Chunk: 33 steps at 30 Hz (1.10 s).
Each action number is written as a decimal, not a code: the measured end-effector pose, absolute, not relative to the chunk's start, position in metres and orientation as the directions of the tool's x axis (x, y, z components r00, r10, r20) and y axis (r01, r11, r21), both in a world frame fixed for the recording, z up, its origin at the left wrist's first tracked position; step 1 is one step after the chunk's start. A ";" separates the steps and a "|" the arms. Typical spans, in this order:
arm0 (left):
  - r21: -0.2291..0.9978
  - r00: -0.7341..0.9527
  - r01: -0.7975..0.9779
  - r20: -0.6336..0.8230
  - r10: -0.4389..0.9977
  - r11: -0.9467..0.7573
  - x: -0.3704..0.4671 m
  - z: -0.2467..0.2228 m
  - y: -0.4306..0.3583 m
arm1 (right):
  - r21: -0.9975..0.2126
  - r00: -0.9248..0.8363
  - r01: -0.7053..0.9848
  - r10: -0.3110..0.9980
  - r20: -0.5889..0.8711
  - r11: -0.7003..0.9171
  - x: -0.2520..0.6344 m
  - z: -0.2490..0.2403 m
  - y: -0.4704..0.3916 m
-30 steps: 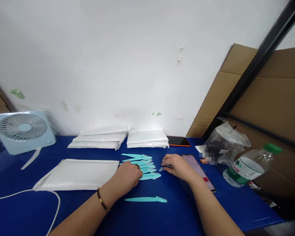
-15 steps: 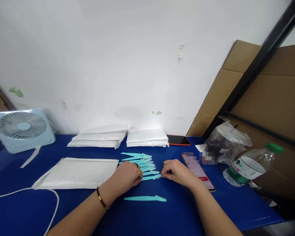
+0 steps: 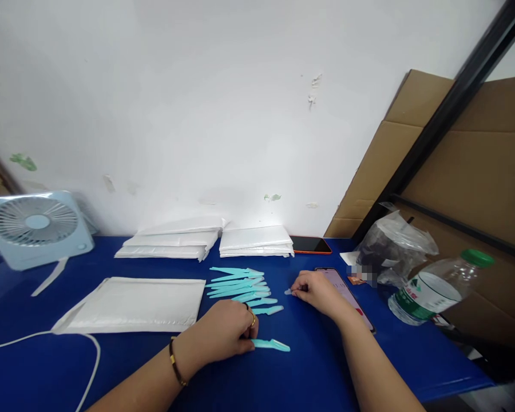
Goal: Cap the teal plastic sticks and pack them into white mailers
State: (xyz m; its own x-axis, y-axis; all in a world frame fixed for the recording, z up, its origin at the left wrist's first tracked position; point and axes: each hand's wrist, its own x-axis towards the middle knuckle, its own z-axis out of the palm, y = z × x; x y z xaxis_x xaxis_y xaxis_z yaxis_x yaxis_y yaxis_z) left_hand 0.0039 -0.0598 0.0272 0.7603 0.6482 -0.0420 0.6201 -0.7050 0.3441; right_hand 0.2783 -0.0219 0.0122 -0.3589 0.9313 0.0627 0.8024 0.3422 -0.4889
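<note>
Several turquoise eyebrow razors [image 3: 236, 283] lie in a loose overlapping row on the blue table. Nearest to me, one separate eyebrow razor [image 3: 274, 344] points its blade end to the right. My left hand [image 3: 227, 332], wearing a ring and bracelet, is closed around that razor's handle, which the fingers mostly hide. Right of the row, beside a lit phone, my right hand [image 3: 315, 290] pinches a small translucent piece [image 3: 288, 292] that looks like a blade cap.
White padded envelopes lie in two stacks [image 3: 167, 245] [image 3: 257, 240] by the wall, with one large envelope [image 3: 141, 303] at left. A fan [image 3: 38, 229], white cable [image 3: 95, 366], lit phone [image 3: 347, 294], dark phone [image 3: 311, 245], bagged cup [image 3: 395, 246] and bottle [image 3: 429, 294] surround the work area.
My left hand has moved toward me, from the row to the nearest razor. My right hand has drawn back up and right from the row, with the small translucent piece in its fingertips.
</note>
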 end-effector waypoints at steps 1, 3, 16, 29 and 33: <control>0.334 0.745 0.638 -0.039 0.666 -0.694 0.004 0.025 -0.059 | -0.516 -0.386 0.784 0.922 0.032 0.346 0.279 0.013 -0.023; 0.323 0.702 0.681 -0.031 0.711 -0.658 0.005 0.021 -0.055 | -0.571 -0.447 0.742 0.894 -0.031 0.351 0.280 0.015 -0.028; 0.278 0.623 0.758 -0.042 0.781 -0.590 0.005 0.012 -0.049 | -0.528 -0.515 0.756 0.850 -0.113 0.387 0.264 0.028 -0.042; 0.298 0.604 0.766 -0.033 0.796 -0.569 0.006 0.017 -0.050 | -0.593 -0.473 0.739 0.873 -0.119 0.320 0.269 0.025 -0.041; 0.294 0.617 0.754 -0.009 0.787 -0.588 0.005 0.014 -0.050 | -0.601 -0.496 0.725 0.860 -0.116 0.337 0.267 0.025 -0.040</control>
